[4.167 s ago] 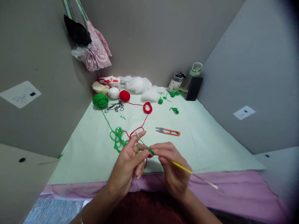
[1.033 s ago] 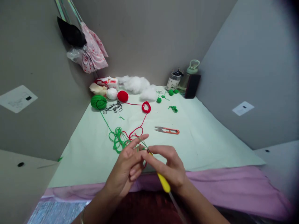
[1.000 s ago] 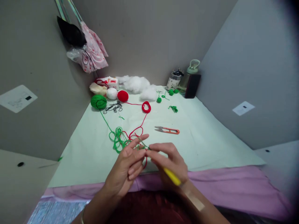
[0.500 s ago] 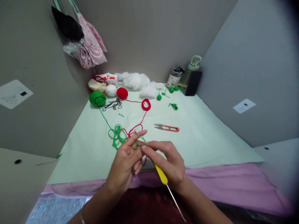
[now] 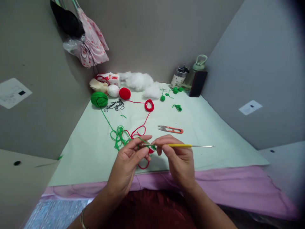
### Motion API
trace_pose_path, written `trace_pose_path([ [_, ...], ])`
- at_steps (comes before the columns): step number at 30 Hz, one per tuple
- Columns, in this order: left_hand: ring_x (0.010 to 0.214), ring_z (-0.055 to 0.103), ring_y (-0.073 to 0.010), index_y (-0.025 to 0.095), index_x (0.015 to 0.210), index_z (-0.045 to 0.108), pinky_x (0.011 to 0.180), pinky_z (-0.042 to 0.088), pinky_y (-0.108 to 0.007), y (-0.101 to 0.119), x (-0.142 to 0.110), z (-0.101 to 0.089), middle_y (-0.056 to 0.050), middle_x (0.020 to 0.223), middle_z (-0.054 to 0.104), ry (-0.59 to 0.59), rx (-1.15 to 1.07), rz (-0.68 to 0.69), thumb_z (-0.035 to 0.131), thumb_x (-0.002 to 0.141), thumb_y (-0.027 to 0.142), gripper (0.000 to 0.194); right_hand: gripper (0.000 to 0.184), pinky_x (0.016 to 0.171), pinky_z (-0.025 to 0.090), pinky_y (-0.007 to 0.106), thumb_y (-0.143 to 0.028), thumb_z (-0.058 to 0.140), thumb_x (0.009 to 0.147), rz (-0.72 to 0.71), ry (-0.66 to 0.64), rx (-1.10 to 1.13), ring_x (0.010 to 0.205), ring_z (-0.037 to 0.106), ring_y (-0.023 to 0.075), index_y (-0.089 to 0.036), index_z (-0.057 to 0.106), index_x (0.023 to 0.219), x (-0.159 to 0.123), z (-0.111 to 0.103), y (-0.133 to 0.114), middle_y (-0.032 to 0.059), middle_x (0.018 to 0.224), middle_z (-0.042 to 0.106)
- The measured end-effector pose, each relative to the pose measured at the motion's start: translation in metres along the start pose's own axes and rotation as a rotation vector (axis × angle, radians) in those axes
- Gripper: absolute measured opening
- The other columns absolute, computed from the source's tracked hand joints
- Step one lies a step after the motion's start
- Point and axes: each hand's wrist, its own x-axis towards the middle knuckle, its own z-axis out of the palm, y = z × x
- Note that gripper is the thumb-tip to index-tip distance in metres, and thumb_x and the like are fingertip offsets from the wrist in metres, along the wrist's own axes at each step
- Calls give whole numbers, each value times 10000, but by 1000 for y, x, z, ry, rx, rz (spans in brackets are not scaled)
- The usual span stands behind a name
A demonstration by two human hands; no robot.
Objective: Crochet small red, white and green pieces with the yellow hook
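Note:
My left hand pinches a small crochet piece of red, white and green yarn, partly hidden by the fingers. Green yarn runs over its raised index finger. My right hand grips a crochet hook with a yellow handle, held nearly level. The hook's left end lies at the crochet piece, and its thin metal shaft points right. Just beyond the hands lies a loose tangle of green yarn. Red yarn loops below the left fingers.
Orange-handled thread snips lie beyond my right hand. A green yarn ball, a red ball, white stuffing and a red yarn coil sit farther back. At the back right stand a bottle and a dark phone.
The hook has swung from slanting down toward me to nearly level, pointing right. My right hand has turned and shifted slightly right. The red and white crochet piece now shows between the hands.

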Motion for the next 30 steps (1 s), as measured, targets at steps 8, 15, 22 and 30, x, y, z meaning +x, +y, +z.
trace_pose_path([
  [8,594,586,-58,245,1036,876,585,509,-174,4,1,2,6,827,661,-18,-37,-11,881,802,201,238,159,643,564,249,-358,697,1019,223,20,303,655,676,118,-260,817,982,1,-1,2,14,828,773],
  [15,582,549,-59,223,1031,866,558,504,-183,5,-1,3,3,824,632,12,-53,-39,861,804,201,228,198,625,624,281,-354,641,1046,160,5,267,629,710,135,-209,757,978,3,-3,-2,47,880,804],
  [22,663,594,-93,271,1102,847,630,532,-189,-4,-1,-4,9,828,655,62,186,142,833,859,226,247,241,770,655,353,-162,530,1074,-213,-74,-218,842,774,182,-242,736,1170,-8,-6,-9,62,1015,801],
  [30,749,618,-121,310,1101,864,682,547,-194,0,-9,-2,-1,872,681,183,414,323,843,840,177,293,221,777,667,371,-177,538,1072,-404,-129,-318,968,799,229,-218,740,1154,-6,-3,-8,97,1004,827],
])
